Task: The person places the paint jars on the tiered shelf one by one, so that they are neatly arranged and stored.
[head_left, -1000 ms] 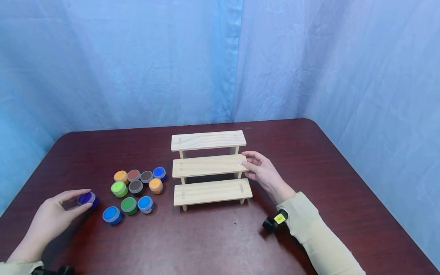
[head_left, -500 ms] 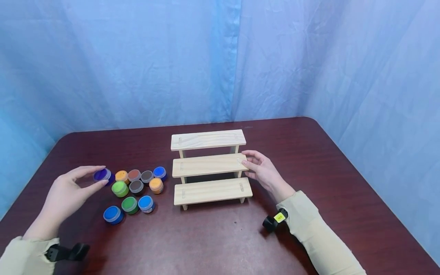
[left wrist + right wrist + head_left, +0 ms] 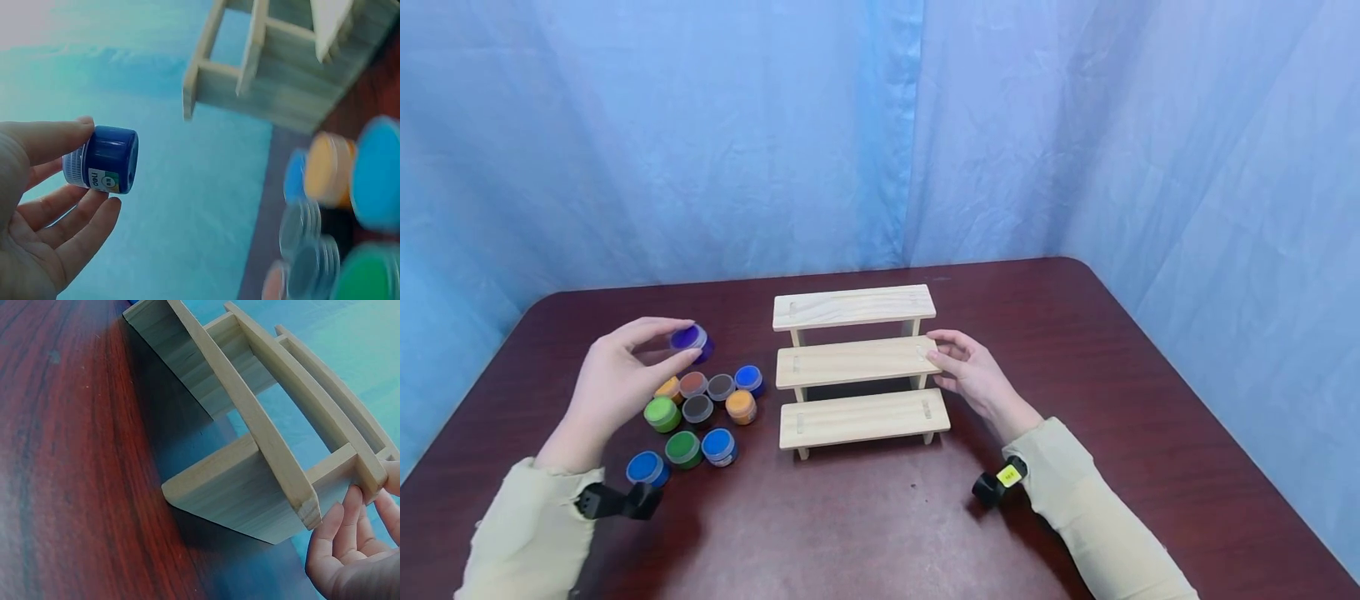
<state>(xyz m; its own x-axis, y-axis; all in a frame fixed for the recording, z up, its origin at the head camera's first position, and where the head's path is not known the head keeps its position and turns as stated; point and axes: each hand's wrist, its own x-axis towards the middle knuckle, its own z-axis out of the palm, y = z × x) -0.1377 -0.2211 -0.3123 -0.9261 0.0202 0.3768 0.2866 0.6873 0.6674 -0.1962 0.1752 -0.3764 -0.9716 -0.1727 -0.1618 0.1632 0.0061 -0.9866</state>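
My left hand (image 3: 613, 379) pinches a dark purple-blue paint jar (image 3: 688, 339) between thumb and fingers, up in the air beyond the other jars. In the left wrist view, that jar (image 3: 115, 159) lies on its side in the grip, label partly showing. My right hand (image 3: 979, 379) holds the right end of the middle board of a three-tier wooden stand (image 3: 857, 362). The right wrist view shows the thumb on one face of that board (image 3: 312, 400) and fingers curled by its other side.
Left of the stand, several paint jars sit grouped on the dark red table (image 3: 865, 525): a light green jar (image 3: 662, 413), a dark green jar (image 3: 683, 448), a light blue jar (image 3: 719, 447), an orange jar (image 3: 741, 406) and others. A blue curtain (image 3: 737, 142) hangs behind.
My left hand has carried the purple-blue jar from the table's left side upward and to the right, past the group of jars. The right hand and the stand have stayed put.
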